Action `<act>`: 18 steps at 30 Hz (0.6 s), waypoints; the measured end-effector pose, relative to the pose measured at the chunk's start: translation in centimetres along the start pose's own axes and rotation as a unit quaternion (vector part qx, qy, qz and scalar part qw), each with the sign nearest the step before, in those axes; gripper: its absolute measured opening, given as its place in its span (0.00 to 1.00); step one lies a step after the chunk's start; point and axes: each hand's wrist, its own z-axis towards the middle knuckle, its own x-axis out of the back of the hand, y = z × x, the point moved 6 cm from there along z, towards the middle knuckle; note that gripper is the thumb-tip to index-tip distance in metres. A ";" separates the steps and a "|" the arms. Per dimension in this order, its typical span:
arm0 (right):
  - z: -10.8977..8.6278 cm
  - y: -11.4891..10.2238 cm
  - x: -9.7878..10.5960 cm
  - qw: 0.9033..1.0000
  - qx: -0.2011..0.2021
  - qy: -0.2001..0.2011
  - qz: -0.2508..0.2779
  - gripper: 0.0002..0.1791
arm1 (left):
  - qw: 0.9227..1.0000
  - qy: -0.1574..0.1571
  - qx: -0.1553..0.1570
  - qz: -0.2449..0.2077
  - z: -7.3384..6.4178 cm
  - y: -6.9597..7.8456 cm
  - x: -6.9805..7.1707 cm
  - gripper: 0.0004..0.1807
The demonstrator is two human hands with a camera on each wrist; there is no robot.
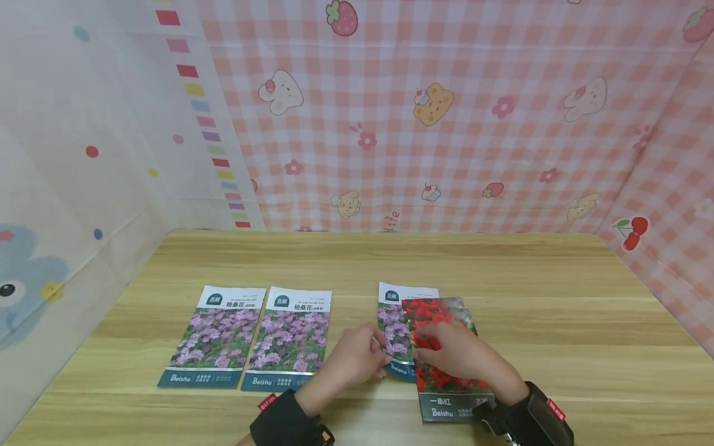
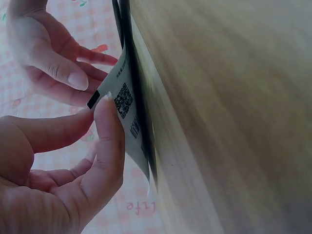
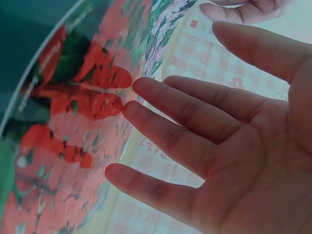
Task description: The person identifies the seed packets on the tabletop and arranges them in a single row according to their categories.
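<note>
- The purple-flower packet (image 1: pixel 392 319) lies right of the left hand (image 1: pixel 357 356), the nearer one; its long axis runs towards the worktop's (image 1: pixel 530 279) far edge, roughly midway between the side edges.
- The left grip pinches its left edge; the right hand (image 1: pixel 460 352) has straight, spread fingers at the overlapping red-flower packet (image 1: pixel 432 384), contact hard to confirm.
- White header, lilac blossoms, teal foot.
</note>
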 end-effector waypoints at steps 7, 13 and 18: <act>0.1 0.1 0.1 1.000 -0.009 0.002 -0.006 0.20 | 1.000 0.018 -0.010 0.021 0.0 0.6 0.3 0.05; 0.2 0.2 0.3 1.000 -0.009 0.014 -0.017 0.20 | 0.998 0.035 -0.040 0.036 -0.2 1.5 0.9 0.05; 0.1 0.3 0.5 1.000 -0.004 0.007 -0.019 0.21 | 0.992 0.058 -0.086 0.069 -0.6 2.6 1.6 0.05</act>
